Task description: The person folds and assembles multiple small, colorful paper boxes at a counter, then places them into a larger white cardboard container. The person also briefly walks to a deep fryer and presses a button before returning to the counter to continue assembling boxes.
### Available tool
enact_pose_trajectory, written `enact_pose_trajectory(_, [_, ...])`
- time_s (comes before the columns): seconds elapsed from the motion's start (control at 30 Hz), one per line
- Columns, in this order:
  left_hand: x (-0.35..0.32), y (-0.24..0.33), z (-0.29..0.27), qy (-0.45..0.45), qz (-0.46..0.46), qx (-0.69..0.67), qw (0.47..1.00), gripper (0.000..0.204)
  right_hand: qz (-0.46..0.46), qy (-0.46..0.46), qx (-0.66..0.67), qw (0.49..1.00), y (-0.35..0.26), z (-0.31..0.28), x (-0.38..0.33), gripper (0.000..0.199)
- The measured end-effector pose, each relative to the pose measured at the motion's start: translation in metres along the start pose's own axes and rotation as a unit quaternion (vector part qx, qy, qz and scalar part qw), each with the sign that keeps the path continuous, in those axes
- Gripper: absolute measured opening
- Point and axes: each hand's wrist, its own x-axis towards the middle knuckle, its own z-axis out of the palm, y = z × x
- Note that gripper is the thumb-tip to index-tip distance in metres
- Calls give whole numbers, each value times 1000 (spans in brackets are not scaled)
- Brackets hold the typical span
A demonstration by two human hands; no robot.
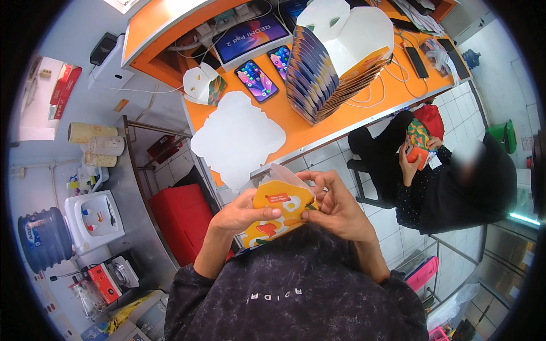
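In front of my chest is a yellow paper food box (272, 227) printed with food pictures, its pale inner flaps standing up at the top. My left hand (243, 215) grips its left side, thumb lying across the printed front. My right hand (336, 209) pinches the right edge near the upper flap, fingers bent. Just beyond the box, flat white box blanks (239, 136) lie on the orange table (310, 136), overhanging its near edge. A tall stack of nested folded boxes (318, 79) leans on the table to the right, the front one open and white inside.
Two lit phones (257, 80), a tablet box (251, 38) and a small open carton (203, 84) occupy the table. Cables (392, 79) and a dark phone (417, 62) lie farther right. A seated co-worker (443, 182) holds an orange-green box (420, 142). Left stands a red bin (182, 219).
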Motion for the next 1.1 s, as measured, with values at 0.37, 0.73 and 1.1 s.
enact_pose_trajectory(0.37, [1,-2,-2,-29,-7,-17,999,47,2,-4,-95,995,2,-5,3,38])
enact_pose_trajectory(0.73, [-2,-10,-2,35,36,-140,989,53,-106,91,-269,953,10,-2,4,11])
enact_pose_trajectory(1.1, [7,8,6,201,117,-208,950,43,-256,119,-523,804,13,6,13,39])
